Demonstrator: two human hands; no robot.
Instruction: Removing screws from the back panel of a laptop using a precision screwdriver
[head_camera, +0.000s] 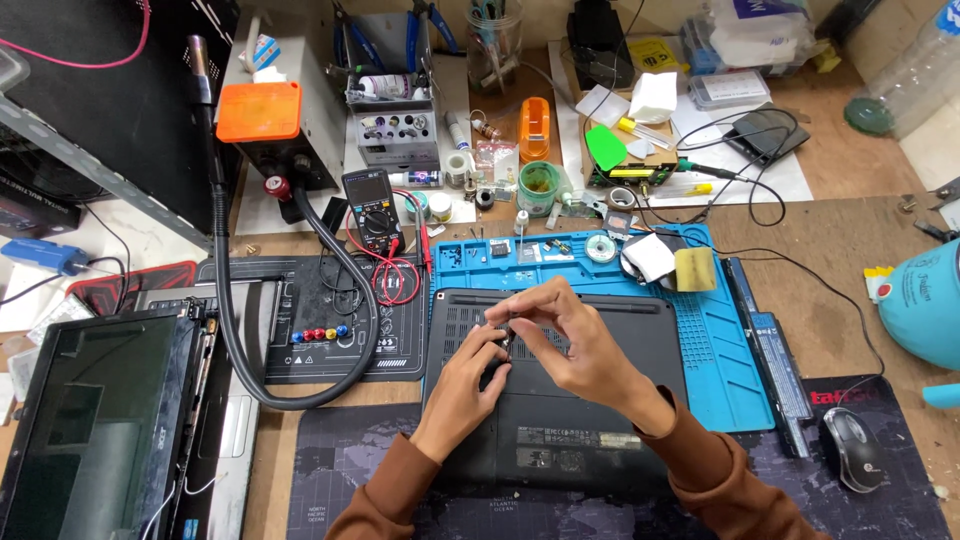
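A black laptop lies upside down on a blue work mat. Both my hands meet over its upper left part. My right hand reaches in from the lower right, and its fingertips pinch something small and dark that I cannot make out. My left hand comes up from the lower left and rests on the laptop's base. Its curled fingers touch the same spot just below the right fingertips. What it grips, if anything, is hidden.
To the left lie a black mat with a multimeter and red leads, a thick black hose, and an opened laptop. A long battery, a mouse and a teal container are on the right. Tools crowd the back.
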